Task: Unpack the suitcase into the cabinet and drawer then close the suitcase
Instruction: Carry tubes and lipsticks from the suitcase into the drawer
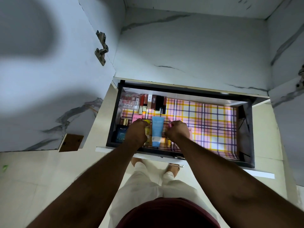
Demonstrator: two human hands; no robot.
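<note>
The drawer [179, 89] stands pulled out below the open marble-patterned cabinet [189, 51], and its floor is covered by a plaid liner [205, 119] in pink, yellow and purple. A light blue tube [157, 131] lies lengthwise on the liner near the drawer's front left, its cap toward the front edge. Just left of the tube, the left hand [137, 130] reaches down with its fingers curled, its grip closed on a yellow item [147, 129] that it mostly hides. Just right of the tube, the right hand [176, 131] also has its fingers curled, pinching a small pink-tipped item [170, 125] whose kind cannot be told. Left of the left hand, in the drawer's front left corner, a dark blue perfume bottle [121, 134] with a gold cap lies on the liner, and a pink box [137, 118] shows just behind the left hand. Toward the drawer's back left, a clear packet [130, 101] and a row of lipstick-like sticks [153, 102] sit side by side. The suitcase is not in view. Below the drawer front, the person's light trousers [148, 186] and bare feet stand on the tiled floor [41, 178].
</note>
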